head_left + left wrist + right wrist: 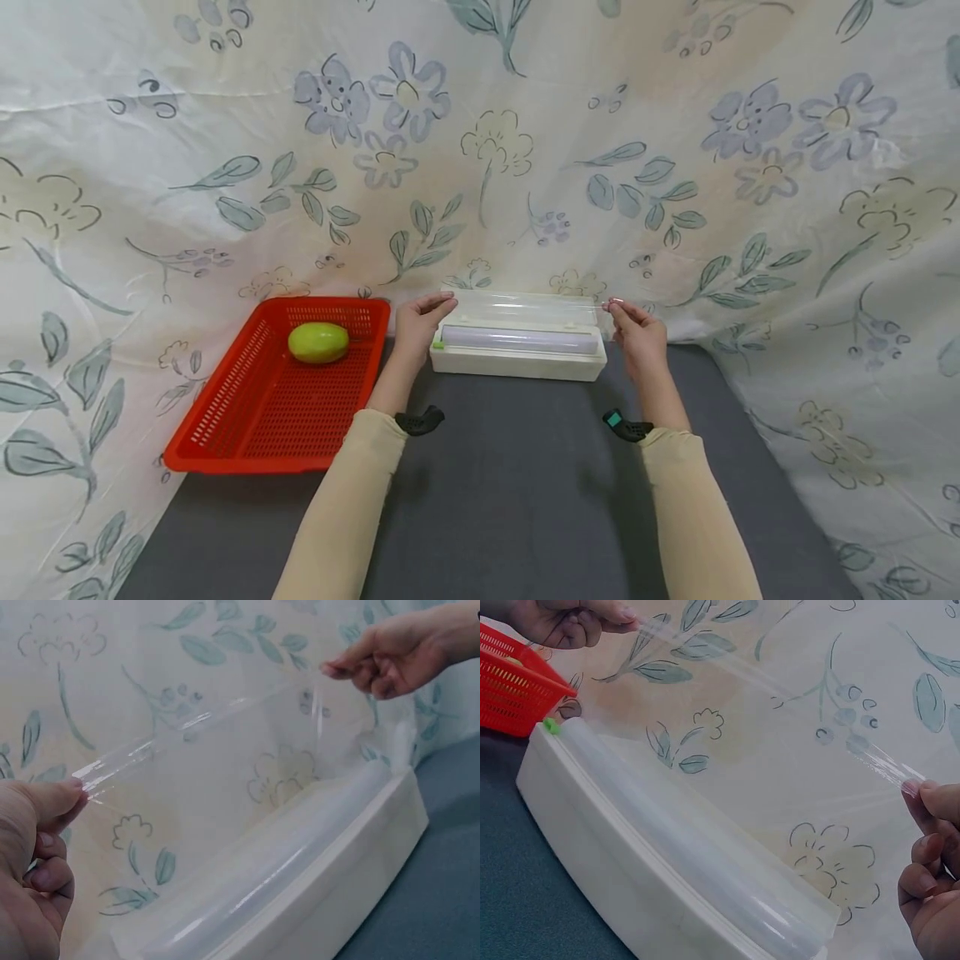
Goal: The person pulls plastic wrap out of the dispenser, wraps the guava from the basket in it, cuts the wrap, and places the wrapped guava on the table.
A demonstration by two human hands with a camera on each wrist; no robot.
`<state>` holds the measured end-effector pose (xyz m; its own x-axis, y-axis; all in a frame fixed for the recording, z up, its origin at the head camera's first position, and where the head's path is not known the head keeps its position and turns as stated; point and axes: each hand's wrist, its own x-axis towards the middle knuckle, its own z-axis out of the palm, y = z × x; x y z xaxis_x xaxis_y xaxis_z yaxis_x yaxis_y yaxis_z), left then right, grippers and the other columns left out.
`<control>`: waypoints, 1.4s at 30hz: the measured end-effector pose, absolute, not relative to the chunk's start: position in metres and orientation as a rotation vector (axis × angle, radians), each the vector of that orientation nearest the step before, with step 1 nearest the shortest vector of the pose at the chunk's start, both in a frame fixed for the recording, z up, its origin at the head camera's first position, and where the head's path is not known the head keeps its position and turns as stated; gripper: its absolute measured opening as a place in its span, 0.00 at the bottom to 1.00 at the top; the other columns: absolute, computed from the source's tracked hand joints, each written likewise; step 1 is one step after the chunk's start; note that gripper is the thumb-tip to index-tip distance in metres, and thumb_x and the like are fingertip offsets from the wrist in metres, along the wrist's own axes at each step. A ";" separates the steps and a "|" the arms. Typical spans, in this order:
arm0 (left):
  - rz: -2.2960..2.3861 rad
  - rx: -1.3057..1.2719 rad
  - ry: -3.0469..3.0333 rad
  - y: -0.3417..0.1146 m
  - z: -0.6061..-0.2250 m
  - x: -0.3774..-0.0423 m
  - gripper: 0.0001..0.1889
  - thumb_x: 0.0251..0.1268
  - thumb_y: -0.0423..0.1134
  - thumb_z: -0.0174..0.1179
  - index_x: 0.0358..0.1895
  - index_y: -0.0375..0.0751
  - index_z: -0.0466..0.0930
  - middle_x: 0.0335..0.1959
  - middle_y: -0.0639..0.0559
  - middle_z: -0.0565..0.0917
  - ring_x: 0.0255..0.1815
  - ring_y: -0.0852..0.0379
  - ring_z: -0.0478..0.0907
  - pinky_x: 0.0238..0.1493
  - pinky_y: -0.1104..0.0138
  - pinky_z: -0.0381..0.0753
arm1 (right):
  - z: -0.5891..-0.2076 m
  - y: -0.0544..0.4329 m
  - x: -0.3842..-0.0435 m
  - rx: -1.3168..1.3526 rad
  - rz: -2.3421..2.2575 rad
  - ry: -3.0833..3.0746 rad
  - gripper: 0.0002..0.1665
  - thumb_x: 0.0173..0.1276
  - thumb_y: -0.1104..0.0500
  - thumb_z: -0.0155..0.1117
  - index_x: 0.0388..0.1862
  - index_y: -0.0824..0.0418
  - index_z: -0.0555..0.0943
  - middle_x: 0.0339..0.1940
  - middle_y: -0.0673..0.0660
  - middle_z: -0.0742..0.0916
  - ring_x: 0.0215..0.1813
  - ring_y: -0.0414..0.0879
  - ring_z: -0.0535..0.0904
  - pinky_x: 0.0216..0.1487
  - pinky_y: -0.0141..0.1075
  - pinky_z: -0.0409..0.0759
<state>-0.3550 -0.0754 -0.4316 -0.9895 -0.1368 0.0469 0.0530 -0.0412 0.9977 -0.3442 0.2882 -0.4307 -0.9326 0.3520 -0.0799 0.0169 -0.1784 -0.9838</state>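
A white dispenser box (517, 364) with its lid raised stands at the back of the table, a roll of cling film (525, 339) lying inside it. Between my hands a clear sheet of cling film (199, 720) is stretched above the roll. My left hand (417, 325) pinches one corner of the sheet between thumb and forefinger. At the opposite corner, my right hand (640, 333) pinches the film the same way. A small green piece (551, 726) shows at the box's left end.
To the left sits a red perforated plastic basket (277, 433) holding a yellow-green oval fruit (318, 342). A floral curtain (525, 167) hangs behind and along both sides of the dark grey table (517, 500).
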 end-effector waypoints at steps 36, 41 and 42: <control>-2.106 -0.017 -2.104 -0.079 -0.393 -0.369 0.16 0.71 0.42 0.72 0.58 0.40 0.90 0.56 0.49 0.90 0.61 0.51 0.84 0.69 0.57 0.79 | -0.397 0.285 -0.338 -0.308 2.167 -1.781 0.11 0.73 0.55 0.74 0.51 0.55 0.91 0.41 0.42 0.92 0.38 0.40 0.73 0.32 0.25 0.74; -2.106 0.004 -2.120 -0.078 -0.388 -0.369 0.15 0.71 0.44 0.72 0.56 0.44 0.91 0.57 0.50 0.90 0.61 0.51 0.83 0.69 0.56 0.79 | -0.394 0.285 -0.339 -0.337 2.164 -1.791 0.13 0.72 0.54 0.74 0.53 0.54 0.91 0.43 0.42 0.91 0.41 0.42 0.73 0.34 0.26 0.75; -2.114 0.006 -2.120 -0.079 -0.387 -0.369 0.15 0.71 0.44 0.72 0.56 0.45 0.91 0.57 0.50 0.89 0.62 0.51 0.82 0.69 0.55 0.78 | -0.393 0.285 -0.339 -0.334 2.164 -1.791 0.15 0.72 0.54 0.74 0.55 0.55 0.90 0.44 0.43 0.91 0.41 0.41 0.73 0.34 0.26 0.75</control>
<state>-0.3688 -0.0786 -0.3868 -0.9890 -0.1069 0.1018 0.1015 0.0081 0.9948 -0.3388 0.2849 -0.3932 -0.9242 0.3815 0.0185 -0.0896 -0.1694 -0.9815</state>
